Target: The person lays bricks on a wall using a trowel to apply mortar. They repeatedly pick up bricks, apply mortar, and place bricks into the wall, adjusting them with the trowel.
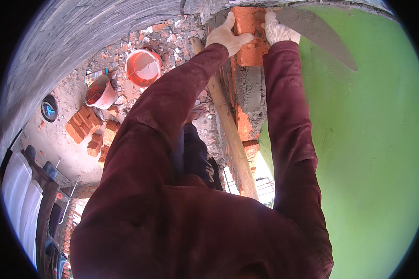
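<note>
An orange brick (249, 28) lies at the far end of a narrow wall top, between my two gloved hands. My left hand (228, 36) is at its left edge, fingers spread, with the thumb reaching over the brick. At the brick's right side, my right hand (280, 29) is closed around a trowel; the handle is mostly hidden by the glove. The trowel's grey, mortar-smeared blade (319, 35) points right, over the green wall. Nearer me, wet grey mortar (249, 90) covers part of the wall top.
A wooden pole (229, 125) slants along the wall's left side. Below on the left are a red bucket (143, 68), a second bucket (100, 92), stacked bricks (83, 123) and scattered rubble (172, 46). The green wall (358, 153) rises close on the right.
</note>
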Tool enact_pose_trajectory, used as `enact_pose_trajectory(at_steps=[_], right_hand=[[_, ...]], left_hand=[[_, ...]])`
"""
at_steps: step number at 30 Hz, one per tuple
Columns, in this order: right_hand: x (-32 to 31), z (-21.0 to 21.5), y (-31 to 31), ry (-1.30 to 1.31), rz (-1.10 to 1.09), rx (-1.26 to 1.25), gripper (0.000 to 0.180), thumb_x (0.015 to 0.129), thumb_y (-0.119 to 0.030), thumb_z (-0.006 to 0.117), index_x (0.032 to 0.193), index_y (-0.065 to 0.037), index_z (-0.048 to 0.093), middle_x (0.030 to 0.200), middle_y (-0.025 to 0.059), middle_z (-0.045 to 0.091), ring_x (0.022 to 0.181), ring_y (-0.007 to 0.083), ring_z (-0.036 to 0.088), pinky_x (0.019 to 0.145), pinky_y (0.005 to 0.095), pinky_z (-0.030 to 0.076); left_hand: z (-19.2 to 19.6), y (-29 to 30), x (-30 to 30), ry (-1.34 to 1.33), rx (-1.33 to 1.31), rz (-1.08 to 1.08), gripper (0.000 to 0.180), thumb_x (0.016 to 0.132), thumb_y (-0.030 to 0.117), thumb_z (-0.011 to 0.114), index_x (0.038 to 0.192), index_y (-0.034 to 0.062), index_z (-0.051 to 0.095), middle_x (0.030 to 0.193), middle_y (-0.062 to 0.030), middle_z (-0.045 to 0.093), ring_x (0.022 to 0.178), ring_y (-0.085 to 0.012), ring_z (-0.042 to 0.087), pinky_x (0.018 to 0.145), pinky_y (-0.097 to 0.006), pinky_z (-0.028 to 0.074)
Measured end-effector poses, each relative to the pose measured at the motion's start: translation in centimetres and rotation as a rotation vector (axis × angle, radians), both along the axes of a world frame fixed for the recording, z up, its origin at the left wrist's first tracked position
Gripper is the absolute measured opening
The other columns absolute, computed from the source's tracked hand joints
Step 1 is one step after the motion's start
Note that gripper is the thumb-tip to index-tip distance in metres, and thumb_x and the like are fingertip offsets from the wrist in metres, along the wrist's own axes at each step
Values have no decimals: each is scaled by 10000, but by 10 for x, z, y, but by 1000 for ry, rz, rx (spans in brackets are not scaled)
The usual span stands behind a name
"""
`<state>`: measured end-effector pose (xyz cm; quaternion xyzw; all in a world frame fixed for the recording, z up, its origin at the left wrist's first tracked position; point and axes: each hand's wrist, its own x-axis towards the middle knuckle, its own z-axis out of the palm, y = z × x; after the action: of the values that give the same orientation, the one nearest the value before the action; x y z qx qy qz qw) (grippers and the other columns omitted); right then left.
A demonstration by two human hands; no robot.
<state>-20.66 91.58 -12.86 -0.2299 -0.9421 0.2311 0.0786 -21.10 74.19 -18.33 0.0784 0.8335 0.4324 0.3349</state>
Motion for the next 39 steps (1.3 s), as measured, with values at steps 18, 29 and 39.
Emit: enact_pose_trajectory(at_steps=[18, 29, 39], right_hand=[[88, -2, -27, 107, 22, 48, 147, 955, -75, 551, 962, -28, 690, 1007, 149, 675, 934, 242, 670, 802, 368, 541], [102, -10, -19, 234, 50, 97, 171, 912, -34, 579, 1061, -57, 660, 932, 135, 702, 935, 236, 661, 916, 391, 495], [225, 101, -128, 91, -220, -237, 164, 925, -105, 707, 1070, -31, 721, 857, 100, 727, 804, 209, 706, 784, 363, 551]], left_hand=[[-32, -9, 1, -232, 294, 167, 1088, 850, 367, 826, 1645, 14, 171, 995, -101, 661, 866, -180, 650, 752, -311, 560], [-11, -125, 15, -384, 185, 179, 733, 954, 282, 741, 1531, -26, 411, 1040, -118, 673, 837, -148, 641, 732, -289, 536], [43, -26, -25, 819, 30, -669, 552, 945, 300, 671, 1476, 213, 545, 1530, -82, 506, 1435, -330, 422, 1194, -461, 350]])
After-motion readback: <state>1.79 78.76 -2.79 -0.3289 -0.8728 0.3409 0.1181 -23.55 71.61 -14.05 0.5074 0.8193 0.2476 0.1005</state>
